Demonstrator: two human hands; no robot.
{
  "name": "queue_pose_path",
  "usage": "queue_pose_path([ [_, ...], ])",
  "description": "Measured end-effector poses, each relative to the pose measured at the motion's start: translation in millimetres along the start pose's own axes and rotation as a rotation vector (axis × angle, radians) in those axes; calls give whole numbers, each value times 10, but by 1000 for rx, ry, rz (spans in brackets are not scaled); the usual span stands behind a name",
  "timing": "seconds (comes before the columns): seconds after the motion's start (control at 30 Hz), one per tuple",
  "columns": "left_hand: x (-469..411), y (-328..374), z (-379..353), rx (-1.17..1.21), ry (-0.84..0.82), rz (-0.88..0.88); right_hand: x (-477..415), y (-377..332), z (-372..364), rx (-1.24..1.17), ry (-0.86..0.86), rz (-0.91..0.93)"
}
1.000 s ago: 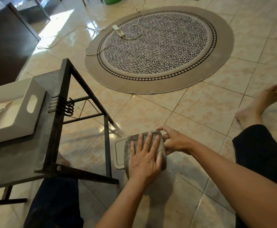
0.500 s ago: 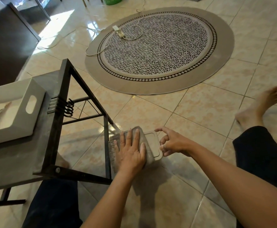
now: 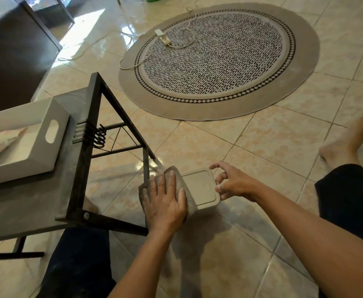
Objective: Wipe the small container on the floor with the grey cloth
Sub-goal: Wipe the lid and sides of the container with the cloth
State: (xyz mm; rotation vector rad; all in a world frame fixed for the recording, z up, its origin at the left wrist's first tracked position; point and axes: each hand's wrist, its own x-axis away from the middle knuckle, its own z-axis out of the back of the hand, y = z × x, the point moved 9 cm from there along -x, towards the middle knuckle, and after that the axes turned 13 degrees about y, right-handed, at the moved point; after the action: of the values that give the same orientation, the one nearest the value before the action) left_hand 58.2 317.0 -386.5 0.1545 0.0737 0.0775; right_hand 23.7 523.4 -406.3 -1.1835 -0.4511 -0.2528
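Observation:
A small beige container (image 3: 201,189) with a rounded rectangular lid sits on the tiled floor. The grey cloth (image 3: 179,181) is folded over its left side. My left hand (image 3: 165,201) lies flat on the cloth, fingers spread, pressing it against the container's left edge. My right hand (image 3: 233,182) holds the container's right edge with thumb and fingertips. Most of the lid's top is uncovered.
A low black-framed table (image 3: 83,166) stands just left of the container, bearing a white tray (image 3: 36,143). Its leg almost touches the cloth. A round patterned rug (image 3: 219,59) with a cable and adapter (image 3: 164,38) lies beyond. My legs and a bare foot (image 3: 348,140) are at the right.
My left hand slid the cloth from the container's right side across the lid to its left side. My right hand stayed at the right edge. The lid is now exposed.

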Motion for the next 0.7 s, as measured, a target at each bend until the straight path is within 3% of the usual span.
queue_pose_path([
  [0.2, 316, 472, -84, 9, -8, -181, 17, -26, -5, -21, -28, -3],
  [0.53, 74, 986, -177, 5, -112, -379, 18, -30, -42, -86, -75, 3],
  [0.6, -8, 836, -211, 3, -110, -343, 14, 7, -40, -111, -69, -20],
  [0.7, -123, 408, -193, 10, -74, -136, 28, 40, -23, -122, -39, -25],
])
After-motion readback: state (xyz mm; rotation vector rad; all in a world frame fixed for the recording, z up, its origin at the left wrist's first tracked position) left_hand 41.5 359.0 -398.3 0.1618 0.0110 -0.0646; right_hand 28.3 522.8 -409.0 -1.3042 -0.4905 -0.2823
